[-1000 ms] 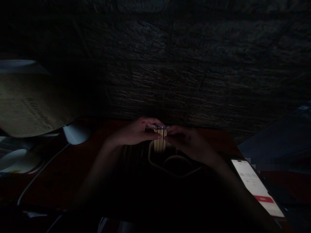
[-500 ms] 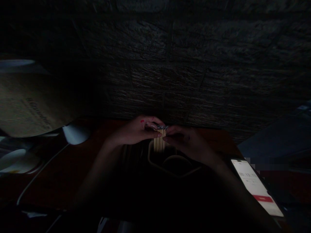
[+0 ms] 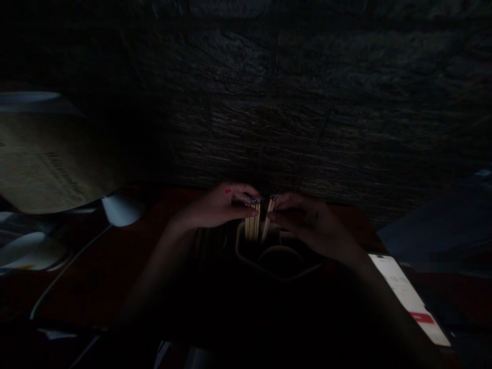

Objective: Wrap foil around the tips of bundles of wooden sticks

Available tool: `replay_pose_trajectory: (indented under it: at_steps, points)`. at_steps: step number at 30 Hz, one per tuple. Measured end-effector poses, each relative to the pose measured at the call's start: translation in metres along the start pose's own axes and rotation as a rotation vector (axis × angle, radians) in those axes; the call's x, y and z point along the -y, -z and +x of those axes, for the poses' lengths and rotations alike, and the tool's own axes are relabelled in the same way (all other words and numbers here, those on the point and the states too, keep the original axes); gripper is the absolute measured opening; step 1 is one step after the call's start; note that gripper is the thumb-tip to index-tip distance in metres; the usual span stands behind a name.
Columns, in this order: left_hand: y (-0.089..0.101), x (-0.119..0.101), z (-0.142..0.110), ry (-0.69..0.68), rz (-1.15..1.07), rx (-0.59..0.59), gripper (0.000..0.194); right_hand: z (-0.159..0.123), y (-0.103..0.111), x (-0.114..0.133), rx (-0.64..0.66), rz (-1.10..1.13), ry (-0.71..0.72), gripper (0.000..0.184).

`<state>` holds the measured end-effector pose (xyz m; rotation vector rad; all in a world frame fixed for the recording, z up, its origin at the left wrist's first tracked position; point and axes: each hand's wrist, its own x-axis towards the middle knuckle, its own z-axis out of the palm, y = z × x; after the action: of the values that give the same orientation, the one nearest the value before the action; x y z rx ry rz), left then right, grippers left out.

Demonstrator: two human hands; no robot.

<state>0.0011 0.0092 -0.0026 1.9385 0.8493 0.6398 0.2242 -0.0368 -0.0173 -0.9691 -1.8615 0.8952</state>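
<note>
Faces a rough, dark wall [image 3: 238, 113] across a reddish-brown desk [image 3: 103, 277]. Pinches a bundle of sticks [image 3: 251, 228] near the top, nearly upright, with the left grip [image 3: 215, 207] closed on them. Pinches a smaller bunch [image 3: 266, 228] with the right grip [image 3: 303, 218], tops tilted to the right, just beside the bundle but apart at the top. Shows shiny bits at both tops, too dim to identify. Holds both groups at the far left part of a many-sided tray [image 3: 237, 243]; cannot tell about contact below. Shows a lit phone [image 3: 407, 294] with a red bar to the right, and to the left a pale cone [image 3: 123, 211], a thin cable [image 3: 72, 263] and a printed tan bag [image 3: 31, 154].
</note>
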Motion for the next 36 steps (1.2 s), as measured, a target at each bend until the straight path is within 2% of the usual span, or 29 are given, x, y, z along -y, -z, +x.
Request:
replay_pose_trajectory:
  at_steps: [4,9,16,36]
  points:
    - [-0.001,-0.002,0.000,-0.003,-0.014,0.010,0.023,0.001,-0.008,-0.004,0.031,-0.028,-0.007,0.006]
    - [0.000,-0.003,-0.001,0.022,-0.017,0.013,0.024,0.002,-0.014,-0.012,0.011,-0.069,-0.029,0.008]
    - [0.000,-0.002,-0.001,-0.017,0.003,0.019,0.024,0.003,-0.013,-0.013,0.023,-0.045,-0.047,0.010]
    - [-0.003,0.004,0.003,0.023,-0.077,0.024,0.030,0.005,-0.012,-0.019,0.030,-0.001,-0.075,0.022]
